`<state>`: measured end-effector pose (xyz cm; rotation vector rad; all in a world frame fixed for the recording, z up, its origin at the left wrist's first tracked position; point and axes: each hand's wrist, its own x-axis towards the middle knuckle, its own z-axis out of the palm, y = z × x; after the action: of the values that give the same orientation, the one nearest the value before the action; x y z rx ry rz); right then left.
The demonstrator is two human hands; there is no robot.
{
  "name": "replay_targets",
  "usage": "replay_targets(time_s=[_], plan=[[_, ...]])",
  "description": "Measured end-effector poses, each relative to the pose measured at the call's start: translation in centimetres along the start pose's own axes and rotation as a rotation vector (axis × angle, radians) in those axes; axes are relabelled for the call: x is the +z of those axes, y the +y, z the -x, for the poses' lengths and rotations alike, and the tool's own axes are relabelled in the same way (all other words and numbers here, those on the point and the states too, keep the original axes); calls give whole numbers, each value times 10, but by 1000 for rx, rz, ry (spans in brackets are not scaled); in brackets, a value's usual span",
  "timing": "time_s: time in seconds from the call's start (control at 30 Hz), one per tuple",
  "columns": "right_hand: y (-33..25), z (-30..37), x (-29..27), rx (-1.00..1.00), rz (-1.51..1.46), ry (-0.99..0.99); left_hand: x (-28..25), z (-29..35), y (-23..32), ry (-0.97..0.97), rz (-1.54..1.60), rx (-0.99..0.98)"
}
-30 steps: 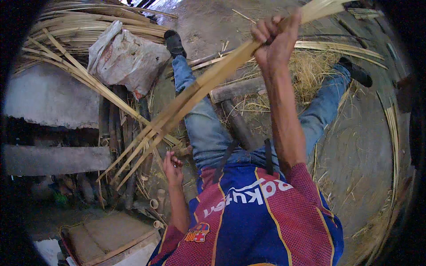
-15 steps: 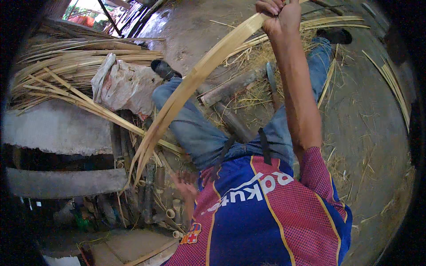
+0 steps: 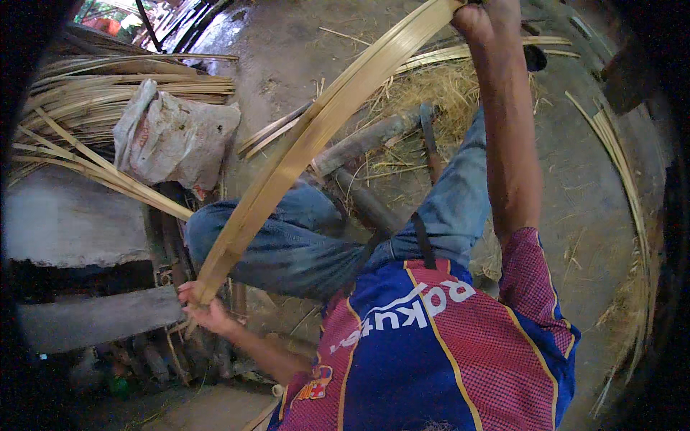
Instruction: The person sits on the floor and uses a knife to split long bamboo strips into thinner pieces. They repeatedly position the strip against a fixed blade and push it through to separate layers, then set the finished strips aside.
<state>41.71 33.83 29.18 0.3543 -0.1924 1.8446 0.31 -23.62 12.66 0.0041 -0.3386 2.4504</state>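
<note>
A long, pale bundle of split bamboo strips bends diagonally across my front, from upper right down to lower left. High at the upper right, my right hand is closed around its far end, partly cut off by the picture's edge. At the lower left my left hand grips the near end, with fingers and thumb around the strips. Below the bundle, between my legs, a round wooden log lies on the ground. A long-bladed knife rests against the log's right end.
A heap of bamboo strips lies at the far left, beside a crumpled whitish sack. More thin strips lie along the right side. Shavings litter the ground past the log. A grey slab stands at my left.
My left hand has risen from beside my body and taken hold of the bundle's lower end. My left knee has bent outward. My right hand keeps its grip, slightly farther right.
</note>
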Motion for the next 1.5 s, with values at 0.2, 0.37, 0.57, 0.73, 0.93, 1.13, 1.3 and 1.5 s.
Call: replay_targets(time_s=[0.2,0.37,0.57,0.73,0.93,1.13,1.3,1.5], plan=[[-35,-85,-98,189,-3,-130,32,-59,-100,-65,-587,204],[-14,-64,-159,162,866,392,21,-152,-143,-45,-735,396],[5,95,-313,531,891,606,-33,-219,-228,147,-730,503],[62,266,-344,707,995,935,-38,-209,-257,-42,-790,420],[78,255,-314,740,1235,812,-20,-192,-295,107,-832,501],[104,247,-267,690,1351,710,-18,-190,-314,132,-842,534],[105,210,-165,990,1799,169,-17,-184,-320,168,-866,527],[65,72,-41,700,2292,-536,-14,-185,-297,73,-859,532]])
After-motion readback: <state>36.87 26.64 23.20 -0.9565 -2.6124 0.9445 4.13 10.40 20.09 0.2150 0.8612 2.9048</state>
